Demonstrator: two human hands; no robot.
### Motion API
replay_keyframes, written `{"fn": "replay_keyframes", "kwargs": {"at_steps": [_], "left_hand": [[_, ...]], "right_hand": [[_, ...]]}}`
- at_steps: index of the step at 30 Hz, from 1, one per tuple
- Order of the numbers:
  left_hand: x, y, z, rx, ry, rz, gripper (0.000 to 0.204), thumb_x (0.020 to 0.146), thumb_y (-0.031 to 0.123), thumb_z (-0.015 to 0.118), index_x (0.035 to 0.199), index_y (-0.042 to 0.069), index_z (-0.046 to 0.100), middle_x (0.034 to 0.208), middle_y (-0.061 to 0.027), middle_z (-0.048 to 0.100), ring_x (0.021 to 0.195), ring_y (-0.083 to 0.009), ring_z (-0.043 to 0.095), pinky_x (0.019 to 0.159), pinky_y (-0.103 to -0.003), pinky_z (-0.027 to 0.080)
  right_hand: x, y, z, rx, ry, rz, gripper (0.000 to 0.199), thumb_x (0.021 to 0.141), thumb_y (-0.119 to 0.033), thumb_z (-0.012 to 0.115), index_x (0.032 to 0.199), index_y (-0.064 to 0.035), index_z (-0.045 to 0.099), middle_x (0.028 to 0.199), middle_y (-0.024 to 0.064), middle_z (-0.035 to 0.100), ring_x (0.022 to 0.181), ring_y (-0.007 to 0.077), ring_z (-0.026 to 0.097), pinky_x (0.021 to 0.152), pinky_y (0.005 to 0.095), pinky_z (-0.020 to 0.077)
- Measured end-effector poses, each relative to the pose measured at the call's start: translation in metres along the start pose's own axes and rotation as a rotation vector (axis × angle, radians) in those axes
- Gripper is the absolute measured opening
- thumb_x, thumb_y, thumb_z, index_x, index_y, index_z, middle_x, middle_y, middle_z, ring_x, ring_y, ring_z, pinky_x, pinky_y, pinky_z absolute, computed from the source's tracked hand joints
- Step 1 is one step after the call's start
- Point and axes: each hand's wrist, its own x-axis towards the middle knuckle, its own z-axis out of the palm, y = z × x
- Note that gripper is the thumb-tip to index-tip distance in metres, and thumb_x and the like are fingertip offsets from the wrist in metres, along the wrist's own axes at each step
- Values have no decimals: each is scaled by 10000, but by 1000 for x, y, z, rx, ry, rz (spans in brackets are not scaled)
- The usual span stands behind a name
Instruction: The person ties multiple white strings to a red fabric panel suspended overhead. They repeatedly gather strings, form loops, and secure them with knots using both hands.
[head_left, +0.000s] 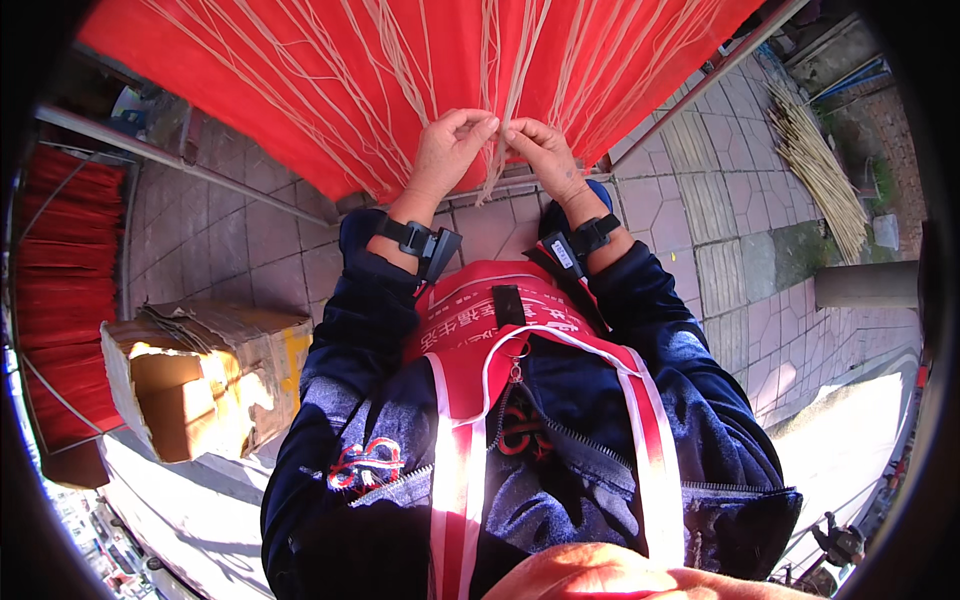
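My left hand (pixel 448 150) and my right hand (pixel 548 158) meet at the near edge of a red cloth (pixel 205 92) stretched out before me. Each has thumb and fingers closed in a pinch. Between them is a thin bundle of pale, string-like strands (pixel 497 170), its loose ends hanging below my fingers. The upper part of this bundle runs away over the cloth. More pale strands (pixel 395 65) lie across the red surface in loose, spreading groups on both sides. What the strands are made of, I cannot tell.
A metal rail (pixel 180 162) runs along the cloth's left side, another pole (pixel 715 75) along its right. An open cardboard box (pixel 265 375) stands at my left, beside another red cloth-like sheet (pixel 70 300). Thin sticks (pixel 820 175) lie piled on the paving (pixel 700 210) at right.
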Motion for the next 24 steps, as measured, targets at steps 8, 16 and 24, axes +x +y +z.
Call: {"fn": "replay_keyframes", "kwargs": {"at_steps": [8, 16, 24], "left_hand": [[21, 29, 18, -148, -100, -116, 210, 903, 197, 635, 967, -1, 667, 848, -45, 660, 786, -89, 597, 717, -218, 477], [9, 33, 19, -204, -54, -89, 159, 885, 121, 637, 975, -10, 645, 841, -38, 658, 792, -88, 596, 701, -227, 472], [15, 40, 23, -47, -121, -17, 133, 855, 106, 661, 893, -12, 613, 815, -60, 661, 790, -113, 628, 723, -254, 497]], "right_hand": [[-7, -6, -9, -47, 30, 20, 163, 927, -146, 594, 1037, -37, 648, 905, -11, 642, 857, 71, 589, 788, 240, 493], [-13, -33, -5, -45, 143, -92, 164, 914, -118, 611, 1031, -8, 645, 925, 24, 668, 854, 68, 599, 785, 223, 477], [4, -74, 5, -42, 199, -223, 120, 905, -95, 614, 973, -1, 645, 852, 18, 652, 799, 64, 587, 738, 214, 479]]}}
